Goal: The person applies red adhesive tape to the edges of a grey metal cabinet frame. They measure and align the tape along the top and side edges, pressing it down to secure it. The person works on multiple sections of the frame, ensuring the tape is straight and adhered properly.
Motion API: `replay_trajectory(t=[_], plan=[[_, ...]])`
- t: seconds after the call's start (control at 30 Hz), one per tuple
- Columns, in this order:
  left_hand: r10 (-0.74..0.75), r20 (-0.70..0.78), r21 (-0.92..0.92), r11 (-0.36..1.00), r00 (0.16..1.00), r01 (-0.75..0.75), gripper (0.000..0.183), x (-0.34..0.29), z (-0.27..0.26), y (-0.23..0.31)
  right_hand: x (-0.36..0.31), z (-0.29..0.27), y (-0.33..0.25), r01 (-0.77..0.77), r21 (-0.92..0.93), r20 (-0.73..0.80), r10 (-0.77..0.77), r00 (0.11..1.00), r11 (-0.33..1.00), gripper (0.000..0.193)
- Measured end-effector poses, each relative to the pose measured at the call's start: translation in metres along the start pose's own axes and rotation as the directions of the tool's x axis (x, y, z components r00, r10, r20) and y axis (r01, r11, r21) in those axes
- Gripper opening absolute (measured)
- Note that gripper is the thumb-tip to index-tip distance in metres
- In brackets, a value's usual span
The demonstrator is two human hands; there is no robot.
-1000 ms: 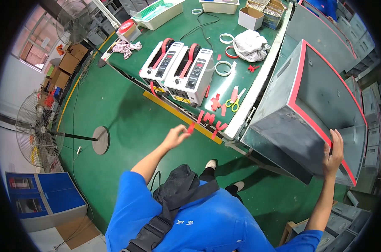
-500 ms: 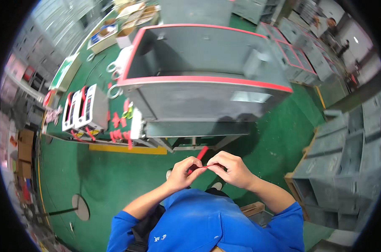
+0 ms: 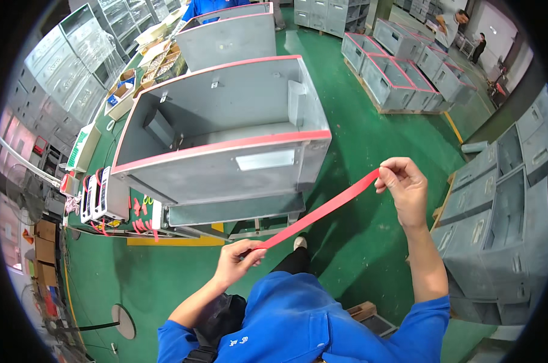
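Observation:
A strip of red tape (image 3: 322,210) stretches between my two hands, slanting up to the right. My left hand (image 3: 236,261) grips its lower end, fingers closed. At the upper end, my right hand (image 3: 402,183) pinches the tape between thumb and fingertips, raised well to the right. Beyond the strip stands a large grey metal cabinet box (image 3: 207,175), open at the top, on a low stand. Red tape runs along its near, far and left rims. A pale rectangular patch marks its front panel.
On the green workbench left of the box stand white-and-black devices (image 3: 107,196) with short red strips beside them. Another grey box (image 3: 231,45) is behind, with a person in blue (image 3: 210,7) beyond it. Grey cabinets (image 3: 497,224) are stacked at right; taped boxes (image 3: 389,78) sit on a pallet farther off.
My hands, close together before, have spread apart, the right one up and right. The tape is now drawn out straight between them. My view has turned toward the right.

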State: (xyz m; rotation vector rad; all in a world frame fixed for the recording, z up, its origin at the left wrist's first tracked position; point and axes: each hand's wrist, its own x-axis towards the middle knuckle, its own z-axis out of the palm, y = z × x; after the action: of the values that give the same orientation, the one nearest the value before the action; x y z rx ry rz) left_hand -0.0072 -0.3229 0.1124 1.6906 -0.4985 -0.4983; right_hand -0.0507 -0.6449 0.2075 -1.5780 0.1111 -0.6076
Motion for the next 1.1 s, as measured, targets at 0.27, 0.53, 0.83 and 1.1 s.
replay_trajectory(t=[0.27,0.53,0.83,1.1], plan=[[0.046,-0.436,-0.227,0.961,0.899,-0.159,0.015,0.08,-0.012,0.032,0.133,-0.017,0.016,0.032,-0.046,0.157,-0.024,0.987,0.998,0.013],[0.08,-0.713,-0.117,0.966,0.696,-0.232,0.01,0.13,-0.011,0.074,0.269,0.012,0.054,-0.001,-0.128,0.487,0.063,0.871,0.992,0.004],[-0.274,-0.84,-0.397,0.899,0.468,-0.186,0.009,0.155,0.031,0.1,0.385,0.057,0.109,-0.061,-0.061,0.797,0.085,0.598,0.996,0.006],[-0.245,-0.961,-0.252,0.967,0.128,-0.038,0.004,0.207,0.099,0.122,0.471,0.096,0.128,-0.016,-0.188,0.973,0.189,0.132,0.982,0.009]])
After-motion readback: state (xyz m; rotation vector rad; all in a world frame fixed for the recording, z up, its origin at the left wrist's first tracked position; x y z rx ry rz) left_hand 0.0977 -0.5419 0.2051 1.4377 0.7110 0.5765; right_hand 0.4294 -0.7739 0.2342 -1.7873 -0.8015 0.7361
